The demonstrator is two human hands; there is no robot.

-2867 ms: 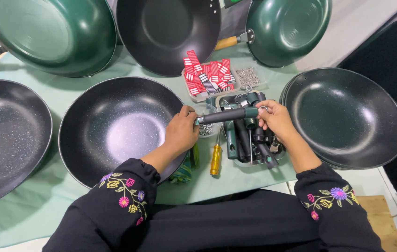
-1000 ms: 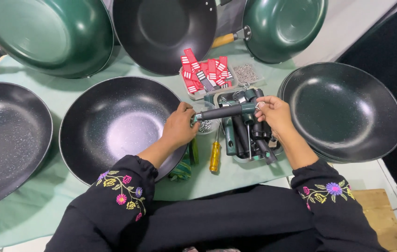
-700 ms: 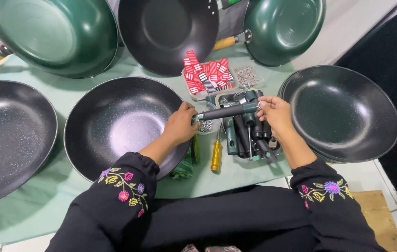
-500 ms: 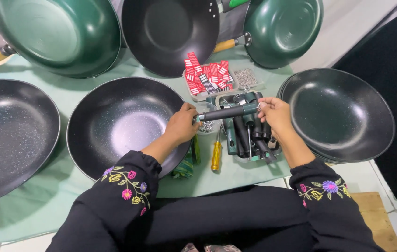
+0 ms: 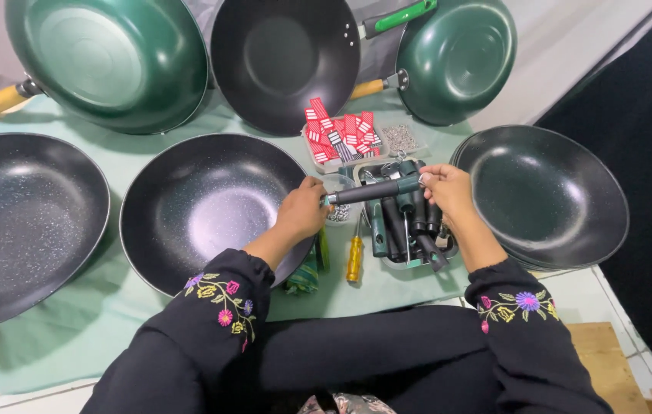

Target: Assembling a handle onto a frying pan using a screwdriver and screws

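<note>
Green cloth [image 5: 73,337] covers table, pans all round. Speckled black pan [image 5: 207,207] at near-centre, rim just beside left hand. Tray of spare handles [image 5: 406,230] right of centre. Dark pan handle [image 5: 376,190] held level above tray: left hand [image 5: 303,215] clenched on metal end, right hand [image 5: 445,188] pinching other end. Judgement: keep handle level, steady both ends. Yellow screwdriver [image 5: 353,259] near front edge.
</note>
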